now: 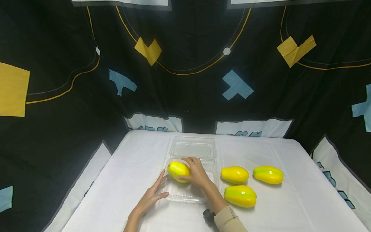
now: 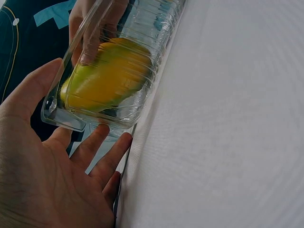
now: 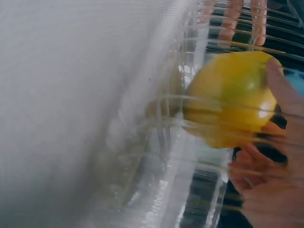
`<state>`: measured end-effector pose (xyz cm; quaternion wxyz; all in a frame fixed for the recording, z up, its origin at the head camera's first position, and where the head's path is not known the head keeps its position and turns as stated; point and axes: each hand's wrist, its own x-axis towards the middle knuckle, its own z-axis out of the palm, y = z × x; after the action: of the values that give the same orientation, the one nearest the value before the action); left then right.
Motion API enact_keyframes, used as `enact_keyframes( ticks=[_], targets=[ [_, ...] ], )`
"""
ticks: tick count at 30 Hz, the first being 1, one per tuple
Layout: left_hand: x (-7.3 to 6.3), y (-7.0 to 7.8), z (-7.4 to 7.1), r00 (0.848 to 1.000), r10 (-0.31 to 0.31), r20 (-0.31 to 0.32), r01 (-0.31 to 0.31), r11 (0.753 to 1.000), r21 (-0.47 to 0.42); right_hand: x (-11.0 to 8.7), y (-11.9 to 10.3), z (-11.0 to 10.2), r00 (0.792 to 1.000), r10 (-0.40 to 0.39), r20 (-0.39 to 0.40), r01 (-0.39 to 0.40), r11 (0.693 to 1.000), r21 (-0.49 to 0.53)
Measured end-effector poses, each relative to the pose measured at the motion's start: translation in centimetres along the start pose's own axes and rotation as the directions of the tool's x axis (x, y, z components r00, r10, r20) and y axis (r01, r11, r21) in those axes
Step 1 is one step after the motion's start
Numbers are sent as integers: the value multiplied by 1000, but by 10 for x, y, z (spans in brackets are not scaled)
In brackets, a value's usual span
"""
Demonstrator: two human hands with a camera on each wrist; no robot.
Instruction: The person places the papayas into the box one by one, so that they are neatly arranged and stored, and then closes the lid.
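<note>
At the left, a wide band of white tablecloth [image 1: 124, 174] runs to the table's side edge, giving the left arm room to move. From the near side comes a person's left hand [image 1: 149, 196], fingers spread and thumb wide, at the left wall of a clear plastic tray [image 1: 185, 197]. It grasps nothing firmly; whether the fingertips press the wall, I cannot tell. The ribbed plastic looks thin, light and bendy, best steadied by its rim. Its lid [image 1: 192, 149] lies open on the far side.

Inside the tray's left part is a glossy yellow fruit [image 1: 177, 170], tinged green, tilted. The right hand [image 1: 197, 172] holds it, thumb and fingers around its right side. It looks firm, smooth and perhaps slippery, so its plump middle seems the surest hold; its weight is hard to judge.

Right of the tray, two similar fruits [image 1: 240, 196] sit one behind the other, the nearer close to the right forearm. Farther right lies a third fruit [image 1: 268, 175], with cloth beyond it to the table's right edge.
</note>
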<state>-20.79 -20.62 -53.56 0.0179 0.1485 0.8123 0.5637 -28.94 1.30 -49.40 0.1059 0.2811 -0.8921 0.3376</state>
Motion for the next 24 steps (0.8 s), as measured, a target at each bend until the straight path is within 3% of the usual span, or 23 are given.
enact_keyframes(
  ticks=[5, 11, 24],
  targets=[
    [0, 0, 0, 1000, -7, -4, 7, 1000, -5, -2, -1, -6, 1000, -19, -7, 19, 1000, 12],
    [1, -2, 0, 1000, -16, -2, 16, 1000, -6, -9, -4, -22, 1000, 13, -7, -12, 998, 67],
    [1, 3, 1, 998, -64, -27, 64, 998, 3, -36, -6, -89, 993, 27, -111, -12, 991, 131]
  ],
)
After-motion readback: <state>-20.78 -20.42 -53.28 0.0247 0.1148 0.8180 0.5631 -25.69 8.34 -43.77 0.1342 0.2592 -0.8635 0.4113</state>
